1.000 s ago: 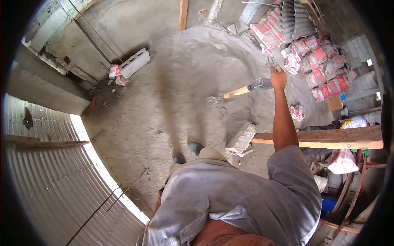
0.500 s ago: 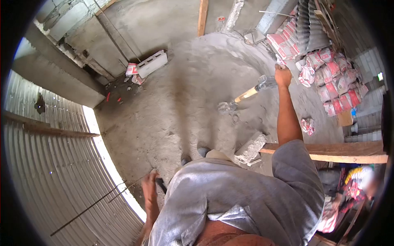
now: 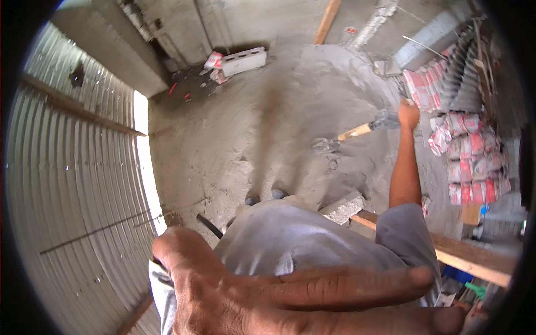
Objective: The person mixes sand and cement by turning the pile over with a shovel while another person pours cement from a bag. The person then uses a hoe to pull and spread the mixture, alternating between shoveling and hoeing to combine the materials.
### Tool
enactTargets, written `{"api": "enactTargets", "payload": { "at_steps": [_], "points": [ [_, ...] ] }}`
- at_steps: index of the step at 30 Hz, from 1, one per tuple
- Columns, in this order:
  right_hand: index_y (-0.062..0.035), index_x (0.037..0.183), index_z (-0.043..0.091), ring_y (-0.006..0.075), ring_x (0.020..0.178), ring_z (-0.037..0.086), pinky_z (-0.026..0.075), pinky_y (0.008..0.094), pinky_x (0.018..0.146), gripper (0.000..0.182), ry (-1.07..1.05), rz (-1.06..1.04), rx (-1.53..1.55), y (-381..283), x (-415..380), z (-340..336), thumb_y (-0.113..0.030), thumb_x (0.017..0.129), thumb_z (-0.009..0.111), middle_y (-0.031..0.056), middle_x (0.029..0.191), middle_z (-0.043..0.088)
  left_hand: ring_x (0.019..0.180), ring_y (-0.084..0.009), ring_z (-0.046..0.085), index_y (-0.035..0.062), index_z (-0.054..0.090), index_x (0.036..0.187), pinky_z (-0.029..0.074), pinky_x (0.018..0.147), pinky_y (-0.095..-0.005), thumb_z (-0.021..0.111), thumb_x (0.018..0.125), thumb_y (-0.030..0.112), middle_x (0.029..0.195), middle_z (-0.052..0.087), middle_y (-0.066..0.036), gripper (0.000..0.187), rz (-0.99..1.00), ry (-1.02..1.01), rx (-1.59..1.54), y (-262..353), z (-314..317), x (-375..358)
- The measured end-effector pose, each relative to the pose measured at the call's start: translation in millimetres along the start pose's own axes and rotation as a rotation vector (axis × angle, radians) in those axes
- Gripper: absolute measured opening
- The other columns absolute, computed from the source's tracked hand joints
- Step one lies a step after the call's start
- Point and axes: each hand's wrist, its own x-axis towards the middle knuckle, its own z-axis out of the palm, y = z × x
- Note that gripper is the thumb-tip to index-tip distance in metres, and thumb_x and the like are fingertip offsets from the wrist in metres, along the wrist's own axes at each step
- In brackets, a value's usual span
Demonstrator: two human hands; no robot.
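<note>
My right hand (image 3: 408,115) is stretched out to the right, closed around the grey grip end of a shovel (image 3: 355,132). The shovel slants down to the left, and its grey-caked blade end lies on the cement-covered floor (image 3: 223,134). Very near the camera, my left hand (image 3: 223,301) reaches across the bottom of the view. Its fingers are straight and it holds nothing visible; part of it is cut off by the lower edge. My grey shirt (image 3: 290,234) and shoe tips (image 3: 278,194) show behind it.
Red and white sacks (image 3: 474,162) are stacked at the right, near corrugated sheets (image 3: 463,84). A hollow block (image 3: 244,61) lies by the back wall. A broken block (image 3: 343,207) and wooden beam (image 3: 474,254) are at my right, corrugated metal wall (image 3: 89,184) at left.
My left hand has risen from beside my body to close in front of the camera. The view has shifted, while my right hand stays on the shovel.
</note>
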Motion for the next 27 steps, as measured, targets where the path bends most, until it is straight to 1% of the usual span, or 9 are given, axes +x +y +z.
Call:
{"api": "enactTargets", "payload": {
  "at_steps": [5,10,14,15,18,21,24,26,27],
  "points": [
    [-0.0078,0.09,0.068,0.038,0.087,0.062,0.047,0.045,0.077,0.033,0.023,0.032,0.099,16.9,3.7,-6.5,-0.037,0.079,0.057,0.0197,0.09,0.065,0.123,-0.0368,0.04,0.0002,0.05,0.115,0.033,0.1,-0.051,0.049,0.081,0.061,0.128,0.047,-0.022,0.07,-0.073,-0.104,0.342,29.1,-37.7,-11.3],
    [-0.007,0.095,0.068,0.0378,0.091,0.061,0.047,0.0447,0.079,0.035,-0.039,0.012,0.042,34.4,17.3,-2.1,-0.037,0.079,0.058,0.0193,0.096,0.065,0.129,-0.0383,0.034,-0.0019,0.045,0.128,0.029,0.104,-0.0501,0.055,0.077,0.064,0.134,0.042,-0.023,0.084,-0.24,-0.063,1.121,47.7,-86.4,-48.7],
    [-0.0053,0.095,0.068,0.0373,0.092,0.061,0.046,0.0433,0.08,0.036,0.016,-0.002,0.05,21.0,13.4,-4.2,-0.035,0.079,0.056,0.02,0.094,0.066,0.122,-0.0375,0.044,-0.0001,0.043,0.131,0.038,0.1,-0.042,0.056,0.083,0.053,0.133,0.043,-0.024,0.073,-0.876,0.635,1.469,-4.4,-174.9,-161.9],
    [-0.0053,0.095,0.068,0.0373,0.092,0.061,0.046,0.0433,0.08,0.036,0.008,-0.019,0.054,23.0,15.4,-2.1,-0.035,0.079,0.056,0.02,0.094,0.066,0.113,-0.0402,0.05,-0.0012,0.049,0.124,0.042,0.094,-0.0435,0.057,0.084,0.047,0.126,0.049,-0.024,0.063,-0.876,0.723,1.7,-24.4,-204.3,-219.9],
    [-0.0045,0.095,0.067,0.0374,0.091,0.061,0.046,0.0435,0.08,0.038,-0.065,-0.101,0.116,23.0,28.8,8.5,-0.037,0.08,0.055,0.02,0.094,0.066,0.103,-0.0359,0.056,-0.0011,0.056,0.111,0.045,0.087,-0.0448,0.062,0.077,0.046,0.111,0.058,-0.023,0.058,-1.648,0.846,1.687,-65.2,-251.6,-443.0],
    [-0.0033,0.094,0.067,0.0376,0.091,0.061,0.046,0.0429,0.08,0.039,-0.193,-0.143,0.116,13.3,38.9,15.6,-0.037,0.08,0.056,0.0203,0.094,0.066,0.095,-0.0393,0.06,-0.0052,0.065,0.084,0.047,0.083,-0.0457,0.058,0.074,0.052,0.094,0.062,-0.027,0.059,-1.63,1.122,1.351,-101.7,-205.2,-665.1],
    [-0.0016,0.092,0.067,0.0382,0.091,0.061,0.046,0.0428,0.08,0.041,-0.208,-0.188,0.107,-8.2,43.5,30.0,-0.04,0.08,0.057,0.0209,0.093,0.065,0.094,-0.0381,0.061,-0.0052,0.065,0.084,0.047,0.081,-0.046,0.058,0.075,0.048,0.093,0.063,-0.026,0.054,-1.51,1.614,1.199,-110.8,-97.5,-718.1],
    [-0.0017,0.093,0.067,0.0378,0.091,0.061,0.046,0.0434,0.079,0.042,-0.073,-0.271,0.086,8.1,71.0,77.5,-0.041,0.083,0.056,0.0203,0.095,0.065,0.094,-0.0368,0.061,-0.0009,0.067,0.085,0.048,0.081,-0.0461,0.058,0.075,0.045,0.094,0.064,-0.026,0.047,-1.715,1.97,1.113,-139.8,-50.1,-755.1],
    [-0.0027,0.099,0.066,0.0368,0.092,0.061,0.047,0.0424,0.079,0.039,-0.275,-0.373,-0.027,6.7,84.4,92.2,-0.038,0.086,0.054,0.0194,0.099,0.065,0.086,-0.0343,0.06,0.0029,0.065,0.086,0.046,0.075,-0.0445,0.058,0.076,0.041,0.087,0.062,-0.022,0.04,-1.729,2.053,1.062,-150.6,-30.3,-765.0]
  ]
}}
